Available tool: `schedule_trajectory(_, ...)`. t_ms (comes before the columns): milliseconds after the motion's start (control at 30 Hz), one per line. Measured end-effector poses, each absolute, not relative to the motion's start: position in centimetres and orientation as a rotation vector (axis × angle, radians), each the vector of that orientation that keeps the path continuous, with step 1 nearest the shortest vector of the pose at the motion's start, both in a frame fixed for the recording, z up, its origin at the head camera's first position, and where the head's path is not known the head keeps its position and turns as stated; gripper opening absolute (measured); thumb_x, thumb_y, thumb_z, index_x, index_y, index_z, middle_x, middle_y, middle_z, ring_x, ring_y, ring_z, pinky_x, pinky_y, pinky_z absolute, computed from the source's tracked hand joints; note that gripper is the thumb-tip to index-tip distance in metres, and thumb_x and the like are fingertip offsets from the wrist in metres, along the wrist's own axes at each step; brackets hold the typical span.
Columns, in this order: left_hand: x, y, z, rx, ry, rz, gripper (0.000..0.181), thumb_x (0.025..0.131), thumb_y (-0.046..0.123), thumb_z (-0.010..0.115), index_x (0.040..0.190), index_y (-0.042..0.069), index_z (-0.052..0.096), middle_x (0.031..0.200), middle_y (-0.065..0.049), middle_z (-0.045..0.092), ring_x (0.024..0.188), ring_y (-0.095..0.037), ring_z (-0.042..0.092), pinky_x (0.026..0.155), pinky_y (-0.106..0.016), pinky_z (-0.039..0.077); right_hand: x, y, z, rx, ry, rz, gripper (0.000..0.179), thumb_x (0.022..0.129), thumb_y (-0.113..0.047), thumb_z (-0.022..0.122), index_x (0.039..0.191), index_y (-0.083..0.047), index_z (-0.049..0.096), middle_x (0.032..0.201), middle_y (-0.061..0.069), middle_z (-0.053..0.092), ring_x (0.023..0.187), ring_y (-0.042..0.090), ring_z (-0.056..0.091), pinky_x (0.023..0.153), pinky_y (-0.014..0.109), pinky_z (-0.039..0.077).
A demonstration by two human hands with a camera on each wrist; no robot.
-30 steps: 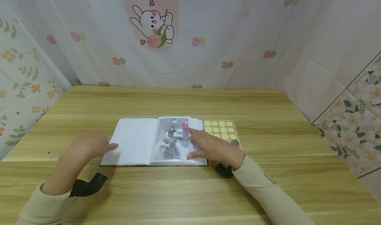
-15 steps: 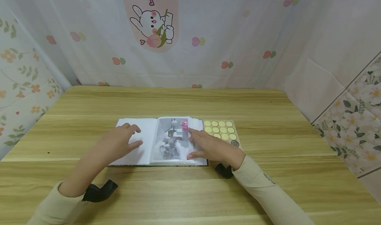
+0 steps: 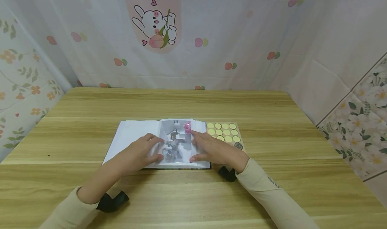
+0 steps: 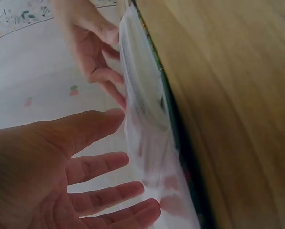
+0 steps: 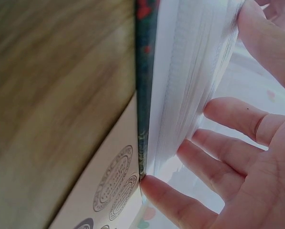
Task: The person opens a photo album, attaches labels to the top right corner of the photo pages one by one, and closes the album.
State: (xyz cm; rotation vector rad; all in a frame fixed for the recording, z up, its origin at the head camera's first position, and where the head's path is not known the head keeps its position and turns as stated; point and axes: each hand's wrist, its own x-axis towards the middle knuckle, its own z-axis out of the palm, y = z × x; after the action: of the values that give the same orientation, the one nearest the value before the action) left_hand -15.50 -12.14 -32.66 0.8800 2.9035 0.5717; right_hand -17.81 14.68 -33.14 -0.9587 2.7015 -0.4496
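An open photo album (image 3: 133, 135) lies on the wooden table, its left page blank white. On the right page, a clear sleeve holds a cat photo (image 3: 172, 151) with a pink sticker (image 3: 187, 127) at its upper right. My left hand (image 3: 139, 154) reaches across the left page, fingers spread and relaxed, with fingertips at the photo's left side. At the photo's right edge rests my right hand (image 3: 216, 150), its fingers loosely extended against the page edges (image 5: 187, 86). Neither hand grips anything.
A sheet of round yellow stickers (image 3: 226, 132) lies right of the album, partly hidden under my right hand. Each wrist carries a black mount (image 3: 112, 202). A printed curtain (image 3: 229, 27) hangs behind the table (image 3: 187, 103).
My left hand has moved right, from the album's left edge across the blank page to the photo's left side. The right hand has stayed in place.
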Motion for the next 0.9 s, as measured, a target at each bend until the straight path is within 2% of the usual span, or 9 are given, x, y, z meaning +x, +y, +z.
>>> schedule_trajectory(133, -15.4, -11.8, -33.0, 0.867, 2.892, 0.542, 0.05, 0.084, 0.034, 0.067, 0.124, 0.007, 0.055, 0.121, -0.016, 0.053, 0.108, -0.034, 0.054, 0.092, -0.048, 0.046, -17.9, 14.7, -33.2, -0.957, 2.699, -0.446, 0.08, 0.085, -0.048, 0.059, 0.143, -0.002, 0.029, 0.144, 0.009, 0.041, 0.135, 0.024, 0.034, 0.11, 0.039, 0.029)
schedule_trajectory(300, -15.2, -11.6, -33.2, 0.85, 2.905, 0.516, 0.052, 0.083, 0.035, 0.068, 0.127, 0.011, 0.054, 0.12, -0.016, 0.052, 0.103, -0.033, 0.055, 0.087, -0.048, 0.048, -17.9, 14.6, -33.2, -0.933, 2.696, -0.448, 0.082, 0.085, -0.05, 0.059, 0.144, -0.002, 0.029, 0.146, 0.009, 0.038, 0.136, 0.025, 0.032, 0.111, 0.039, 0.028)
schedule_trajectory(433, -15.0, -11.3, -33.1, 0.838, 2.909, 0.478, 0.053, 0.083, 0.037, 0.068, 0.129, 0.014, 0.053, 0.12, -0.017, 0.051, 0.1, -0.032, 0.056, 0.083, -0.047, 0.05, -17.9, 14.6, -33.3, -0.908, 2.695, -0.466, 0.084, 0.084, -0.05, 0.061, 0.145, -0.003, 0.026, 0.144, 0.007, 0.042, 0.137, 0.024, 0.031, 0.111, 0.038, 0.028)
schedule_trajectory(600, -14.9, -11.2, -33.1, 0.821, 2.917, 0.443, 0.055, 0.083, 0.039, 0.068, 0.129, 0.014, 0.054, 0.121, -0.018, 0.051, 0.099, -0.031, 0.056, 0.082, -0.045, 0.051, -18.0, 14.6, -33.1, -0.896, 2.686, -0.528, 0.086, 0.083, -0.05, 0.062, 0.146, -0.003, 0.025, 0.134, 0.005, 0.054, 0.134, 0.022, 0.036, 0.11, 0.038, 0.03)
schedule_trajectory(767, -14.8, -11.3, -33.3, 0.812, 2.92, 0.449, 0.056, 0.083, 0.039, 0.068, 0.13, 0.014, 0.053, 0.122, -0.018, 0.051, 0.099, -0.031, 0.056, 0.082, -0.045, 0.051, -18.0, 14.8, -32.2, -0.907, 2.69, -0.58, 0.064, 0.087, -0.043, 0.061, 0.136, -0.005, 0.045, 0.142, 0.007, 0.046, 0.134, 0.023, 0.037, 0.109, 0.039, 0.031)
schedule_trajectory(833, -14.8, -11.3, -33.3, 0.815, 2.92, 0.457, 0.056, 0.083, 0.039, 0.068, 0.13, 0.013, 0.052, 0.122, -0.018, 0.05, 0.1, -0.031, 0.056, 0.083, -0.045, 0.05, -18.1, 15.0, -31.7, -0.9, 2.702, -0.604, 0.055, 0.089, -0.037, 0.06, 0.132, -0.004, 0.05, 0.143, 0.008, 0.044, 0.124, 0.024, 0.049, 0.106, 0.04, 0.035)
schedule_trajectory(900, -14.8, -11.3, -33.2, 0.815, 2.92, 0.461, 0.056, 0.083, 0.039, 0.067, 0.13, 0.013, 0.052, 0.122, -0.018, 0.05, 0.1, -0.032, 0.056, 0.083, -0.046, 0.05, -18.3, 15.3, -31.3, -0.892, 2.736, -0.614, 0.048, 0.09, -0.032, 0.06, 0.129, -0.004, 0.052, 0.141, 0.008, 0.046, 0.12, 0.025, 0.051, 0.104, 0.04, 0.037)
